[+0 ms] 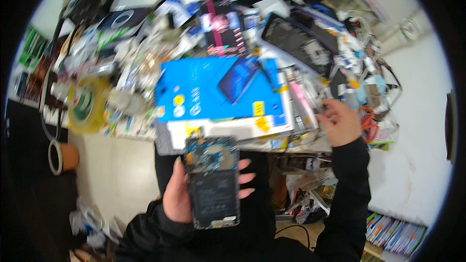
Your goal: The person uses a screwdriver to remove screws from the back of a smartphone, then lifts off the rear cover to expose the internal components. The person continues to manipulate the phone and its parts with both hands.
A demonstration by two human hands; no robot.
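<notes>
My left hand [177, 195] holds an opened smartphone [213, 184] from below, its fingers wrapped round the right edge. The phone's back is off, baring a blue circuit board [212, 155] above a black battery [213, 194]. My right hand [341, 123] is over the right side of the cluttered table, thumb and fingers bent together beside a row of slim tools [302, 99]. Blur hides what, if anything, is between those fingertips. Between the hands and farther away lies a blue package [194, 85] with a phone pictured on it.
A yellowish pump bottle [87, 104] and a smaller clear bottle [127, 102] stand at the left. A black device frame [298, 43] lies at the back right. Orange cable [370, 123] hangs at the table's right end. Below are an orange-brown pot [68, 156] and a row of books [393, 233].
</notes>
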